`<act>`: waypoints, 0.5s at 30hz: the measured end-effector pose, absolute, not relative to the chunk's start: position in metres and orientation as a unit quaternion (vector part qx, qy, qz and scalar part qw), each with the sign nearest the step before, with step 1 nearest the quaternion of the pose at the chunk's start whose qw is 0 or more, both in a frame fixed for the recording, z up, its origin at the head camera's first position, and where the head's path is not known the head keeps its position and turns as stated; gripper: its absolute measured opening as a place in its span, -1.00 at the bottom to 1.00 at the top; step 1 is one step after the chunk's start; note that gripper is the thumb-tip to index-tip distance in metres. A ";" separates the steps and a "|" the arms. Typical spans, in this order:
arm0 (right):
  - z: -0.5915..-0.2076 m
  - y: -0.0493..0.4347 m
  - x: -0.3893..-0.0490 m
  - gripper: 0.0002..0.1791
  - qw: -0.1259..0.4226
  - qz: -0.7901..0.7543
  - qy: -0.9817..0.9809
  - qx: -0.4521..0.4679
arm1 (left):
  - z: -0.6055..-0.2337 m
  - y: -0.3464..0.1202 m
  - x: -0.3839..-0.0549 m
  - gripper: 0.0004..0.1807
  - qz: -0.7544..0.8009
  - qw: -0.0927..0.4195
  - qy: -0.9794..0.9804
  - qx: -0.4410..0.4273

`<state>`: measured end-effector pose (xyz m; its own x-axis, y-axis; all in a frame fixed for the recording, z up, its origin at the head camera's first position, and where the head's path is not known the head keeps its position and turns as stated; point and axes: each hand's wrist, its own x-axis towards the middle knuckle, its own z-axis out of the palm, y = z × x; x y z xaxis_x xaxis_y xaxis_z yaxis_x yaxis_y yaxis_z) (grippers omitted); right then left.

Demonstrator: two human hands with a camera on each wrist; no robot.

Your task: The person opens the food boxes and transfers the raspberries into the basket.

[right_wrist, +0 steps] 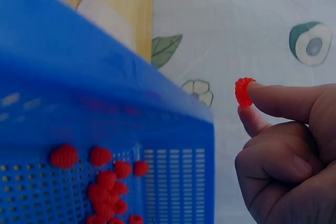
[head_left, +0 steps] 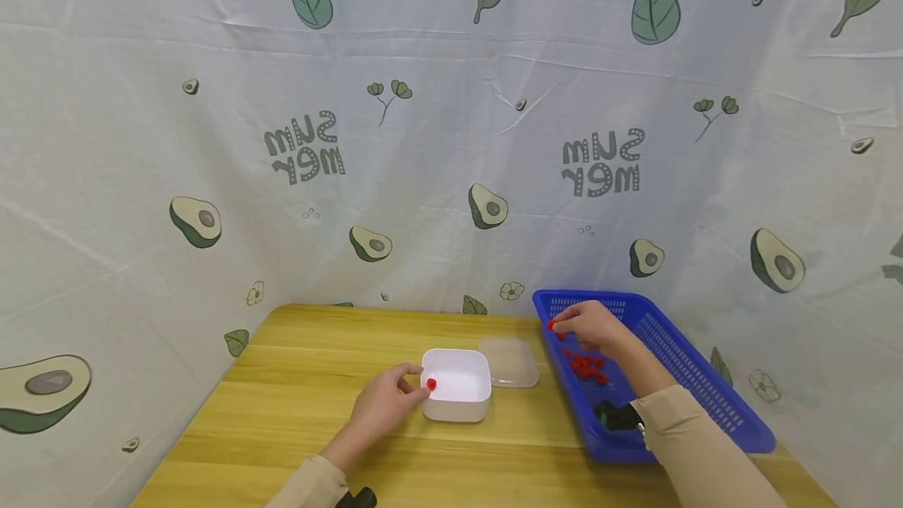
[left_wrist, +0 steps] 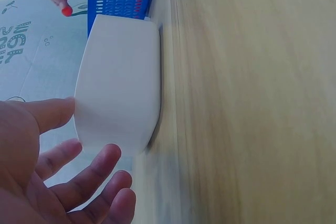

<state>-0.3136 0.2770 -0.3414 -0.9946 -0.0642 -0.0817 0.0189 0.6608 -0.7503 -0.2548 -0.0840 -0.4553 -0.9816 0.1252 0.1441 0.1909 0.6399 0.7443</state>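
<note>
My right hand pinches a red raspberry between thumb and fingertip, above the far left rim of the blue basket. Several more raspberries lie loose inside that basket. On the table, an open white container holds one raspberry against its left wall. Beside the container is my left hand, its thumb and index fingertip at the rim. In the left wrist view the other fingers are spread and loosely bent, and the container's inside is hidden.
A translucent lid lies flat just right of the container. A dark object shows by the right cuff, over the basket's near end. The wooden table meets a printed curtain at the back.
</note>
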 end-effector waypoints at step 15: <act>-0.359 0.320 -0.326 -0.61 0.064 -0.424 0.903 0.026 | -0.457 -0.085 -0.256 -0.57 -0.415 0.036 -0.905 -0.083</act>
<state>-0.3262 0.3205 -0.3587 -0.9903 -0.0078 -0.1385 0.1016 0.6389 -0.7626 -0.2556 -0.0853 -0.4567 -0.9834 0.1207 0.1352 0.1812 0.6421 0.7449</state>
